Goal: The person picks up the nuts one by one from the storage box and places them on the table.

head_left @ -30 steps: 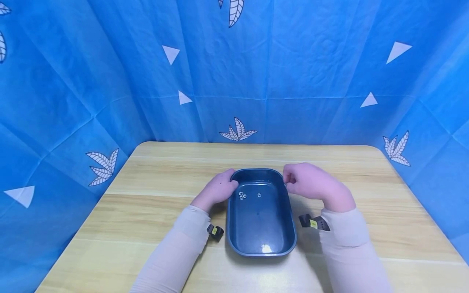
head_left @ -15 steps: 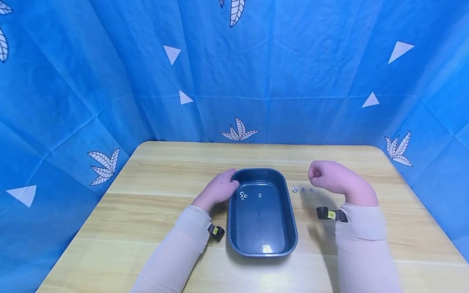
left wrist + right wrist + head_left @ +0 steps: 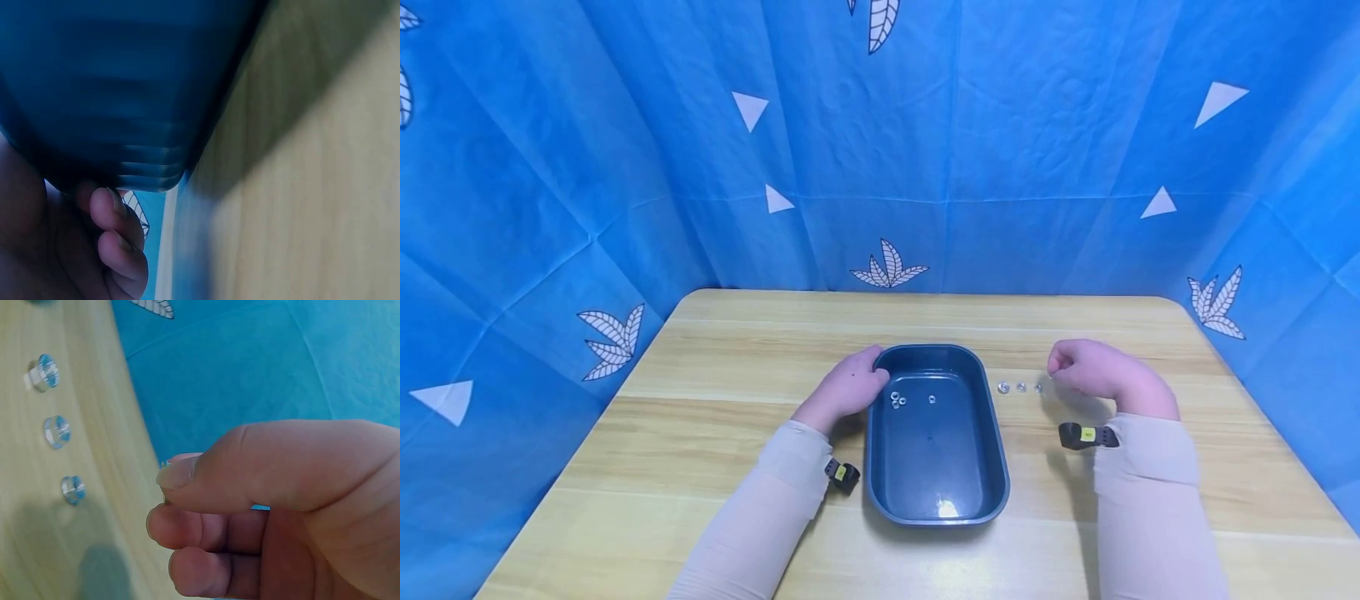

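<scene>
A dark blue oblong tray (image 3: pixel 936 467) lies on the table, with several small shiny nuts (image 3: pixel 896 401) inside toward its far left. My left hand (image 3: pixel 846 386) grips the tray's far left corner, thumb over the rim; its curled fingers (image 3: pixel 122 250) show below the outer wall (image 3: pixel 125 94) in the left wrist view. Three shiny nuts (image 3: pixel 56 432), dropping in size, stand in a row right of the tray. Just beyond the smallest nut (image 3: pixel 1038 387), my right hand (image 3: pixel 1101 371) pinches a tiny shiny piece, apparently another nut, mostly hidden behind the thumb tip (image 3: pixel 178 475).
The wooden table (image 3: pixel 737 500) reaches back to a blue patterned cloth (image 3: pixel 1037 167), which also hangs along both sides. A small black camera (image 3: pixel 842 475) sits at the left wrist, and another black camera (image 3: pixel 1086 436) at the right.
My right hand has moved right from the tray's right rim, past the row of nuts that it was covering, and slightly lower over the last half second. The left hand and tray stay put.
</scene>
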A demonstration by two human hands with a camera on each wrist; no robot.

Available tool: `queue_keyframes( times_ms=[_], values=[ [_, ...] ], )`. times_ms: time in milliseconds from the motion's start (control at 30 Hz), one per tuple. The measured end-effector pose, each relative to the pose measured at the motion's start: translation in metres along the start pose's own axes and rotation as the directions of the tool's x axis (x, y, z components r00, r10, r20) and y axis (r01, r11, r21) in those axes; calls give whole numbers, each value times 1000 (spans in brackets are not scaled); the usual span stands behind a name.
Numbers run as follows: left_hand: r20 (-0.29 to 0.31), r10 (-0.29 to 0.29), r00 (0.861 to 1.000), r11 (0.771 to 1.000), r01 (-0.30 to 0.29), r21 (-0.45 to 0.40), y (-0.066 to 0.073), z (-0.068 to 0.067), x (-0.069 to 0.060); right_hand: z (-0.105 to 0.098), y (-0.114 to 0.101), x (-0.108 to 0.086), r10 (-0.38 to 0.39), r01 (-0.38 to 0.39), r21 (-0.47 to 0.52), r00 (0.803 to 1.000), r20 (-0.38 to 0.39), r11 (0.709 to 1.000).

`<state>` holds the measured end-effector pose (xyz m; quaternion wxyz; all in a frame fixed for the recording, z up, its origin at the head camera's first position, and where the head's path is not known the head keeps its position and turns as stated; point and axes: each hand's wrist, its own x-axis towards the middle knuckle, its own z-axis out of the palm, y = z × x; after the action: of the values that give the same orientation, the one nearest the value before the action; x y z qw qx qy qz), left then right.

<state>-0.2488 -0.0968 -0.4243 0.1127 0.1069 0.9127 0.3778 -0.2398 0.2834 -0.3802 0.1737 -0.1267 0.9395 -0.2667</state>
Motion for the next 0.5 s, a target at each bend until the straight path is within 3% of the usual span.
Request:
queue_keyframes(
  times_ms=[500],
  values=[
    [-4, 17, 1000, 1000, -17, 2, -2, 1, 1, 13, 14, 7, 46, -48, 43, 998, 37, 998]
  ],
)
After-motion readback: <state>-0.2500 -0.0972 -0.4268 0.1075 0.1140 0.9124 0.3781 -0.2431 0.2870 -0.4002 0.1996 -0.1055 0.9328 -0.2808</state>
